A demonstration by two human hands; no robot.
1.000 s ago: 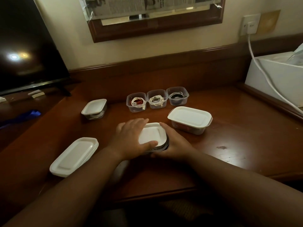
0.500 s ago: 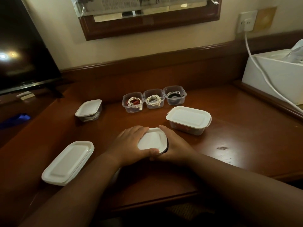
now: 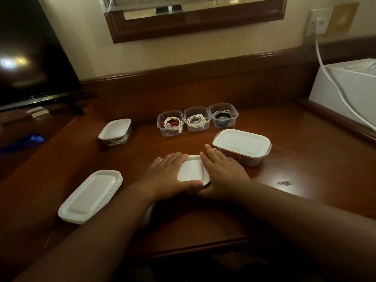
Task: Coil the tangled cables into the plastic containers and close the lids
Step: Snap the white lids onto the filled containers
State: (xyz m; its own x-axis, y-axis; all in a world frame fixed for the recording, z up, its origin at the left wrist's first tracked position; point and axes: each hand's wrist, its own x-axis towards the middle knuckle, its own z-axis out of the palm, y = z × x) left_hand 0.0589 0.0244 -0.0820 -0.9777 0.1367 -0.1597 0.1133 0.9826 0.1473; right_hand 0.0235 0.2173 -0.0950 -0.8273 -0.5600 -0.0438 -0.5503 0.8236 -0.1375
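Note:
A small plastic container with a white lid [image 3: 191, 168] stands on the wooden desk [image 3: 295, 159], and a dark cable shows at its front right corner. My left hand [image 3: 167, 176] lies flat over the lid's left side, its thumb along the front edge. My right hand [image 3: 220, 173] presses with straight fingers on the lid's right side. Behind them stand three lidless small tubs: one with white and red cables [image 3: 170, 123], one with a white cable [image 3: 197, 119], one with a black cable [image 3: 223, 115].
A lidded small tub [image 3: 115, 131] stands at the left rear. One lidded long container [image 3: 242, 145] stands just right of my right hand, another [image 3: 90, 195] at the front left. A television [image 3: 30, 58] is at the left, a white box [image 3: 345, 92] with a plugged-in white cord at the right.
My right hand has come up from the container's side and now lies flat on the lid. My left hand stays on the lid with its fingers stretched farther forward.

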